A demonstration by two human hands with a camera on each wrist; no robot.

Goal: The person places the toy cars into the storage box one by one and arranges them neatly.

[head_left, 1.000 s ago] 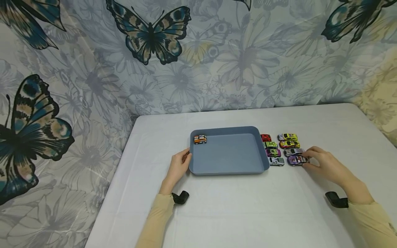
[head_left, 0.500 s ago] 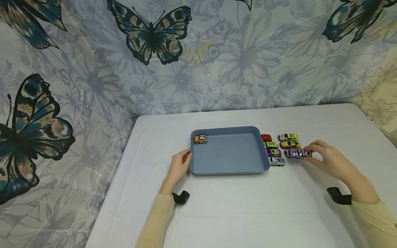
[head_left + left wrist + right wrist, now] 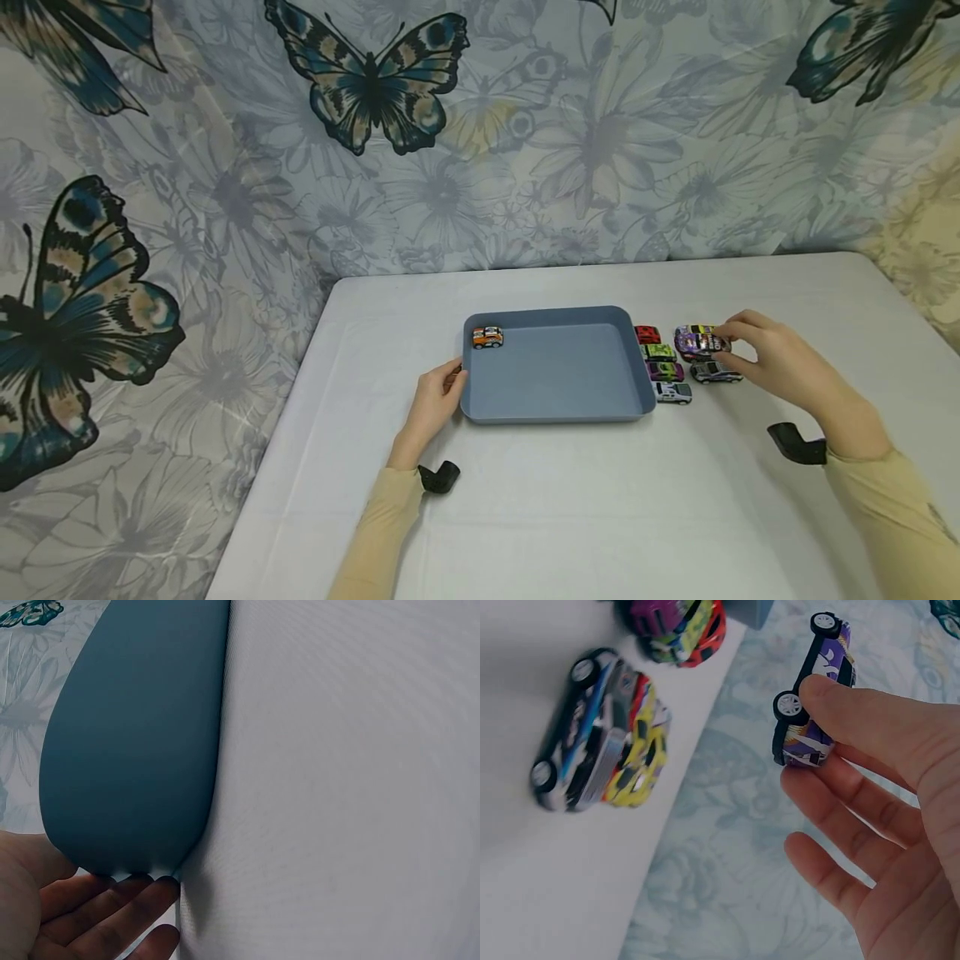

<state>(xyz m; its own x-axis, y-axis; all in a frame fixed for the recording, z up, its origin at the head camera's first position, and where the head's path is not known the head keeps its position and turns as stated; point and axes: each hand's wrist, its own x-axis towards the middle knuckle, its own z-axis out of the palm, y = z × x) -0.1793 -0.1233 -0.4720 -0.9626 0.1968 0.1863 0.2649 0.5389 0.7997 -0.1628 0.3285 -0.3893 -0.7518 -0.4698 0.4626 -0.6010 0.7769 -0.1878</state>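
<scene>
My right hand pinches a purple toy car between thumb and fingers. In the right wrist view the purple car is raised, its wheels facing left. Below it in the head view, a grey toy car stands on the table, with yellow toy cars beside it, largely covered in the head view. My left hand holds the left end of a blue-grey tray, fingertips against its outer wall in the left wrist view. An orange toy car sits in the tray's far left corner.
Along the tray's right side stands a column of toy cars: red, green, purple-and-green and silver. A white cloth covers the table. Behind it hangs a butterfly-patterned curtain.
My right hand has lifted the purple car from the near end of the right column and carried it away from me, over the yellow cars. The left hand and tray stay in place.
</scene>
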